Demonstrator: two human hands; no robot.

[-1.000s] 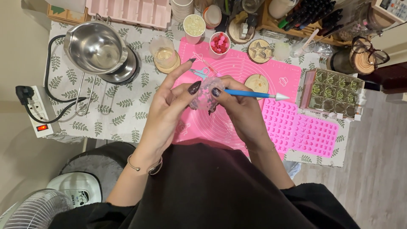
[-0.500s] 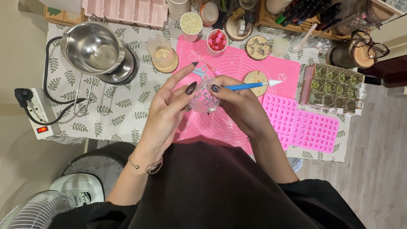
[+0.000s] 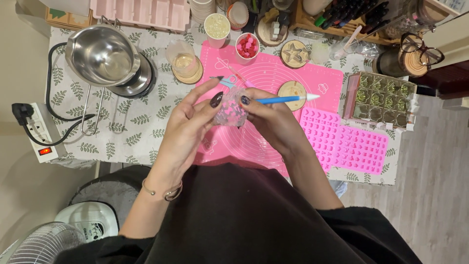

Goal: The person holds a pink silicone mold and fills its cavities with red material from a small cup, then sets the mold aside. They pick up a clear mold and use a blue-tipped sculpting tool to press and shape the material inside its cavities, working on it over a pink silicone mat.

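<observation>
Left hand (image 3: 188, 124) and right hand (image 3: 273, 122) both closed around a small clear mold (image 3: 229, 112), held up over the pink mat (image 3: 288, 73) on the counter (image 3: 141, 122). Right hand also pinches a blue tool (image 3: 286, 99), tip pointing away. Mold looks filled with small pink pieces; unmolding seems underway, nothing out yet. Pink tray (image 3: 344, 142) lies untouched nearby.

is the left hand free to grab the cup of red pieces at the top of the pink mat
Probably not right away: the left hand is holding the small clear piece together with the right hand. The path to the cup of red pieces itself looks open.
</observation>
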